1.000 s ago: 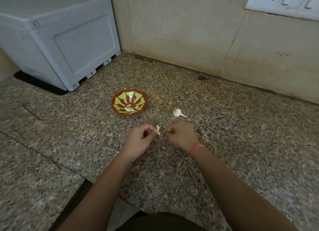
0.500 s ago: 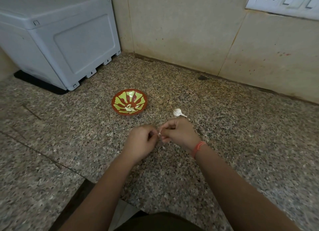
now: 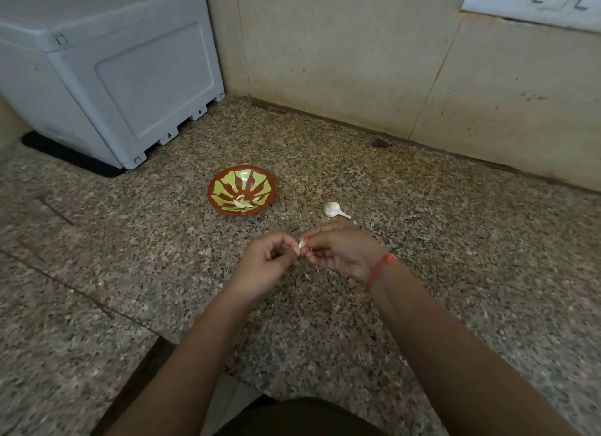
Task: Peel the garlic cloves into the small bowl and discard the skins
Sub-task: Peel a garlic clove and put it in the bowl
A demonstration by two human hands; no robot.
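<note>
Speckled granite counter (image 3: 422,240) lies under the left hand (image 3: 265,266) and right hand (image 3: 341,251), both pinching one small pale garlic clove (image 3: 301,243) near the red-and-green patterned bowl (image 3: 257,183); I fear a hard tug flicks it away.

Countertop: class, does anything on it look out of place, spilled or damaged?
Nothing spilled. A dark blotch marks the counter by the wall, and the garlic bulb lies loose on its side, right of the bowl.
</note>
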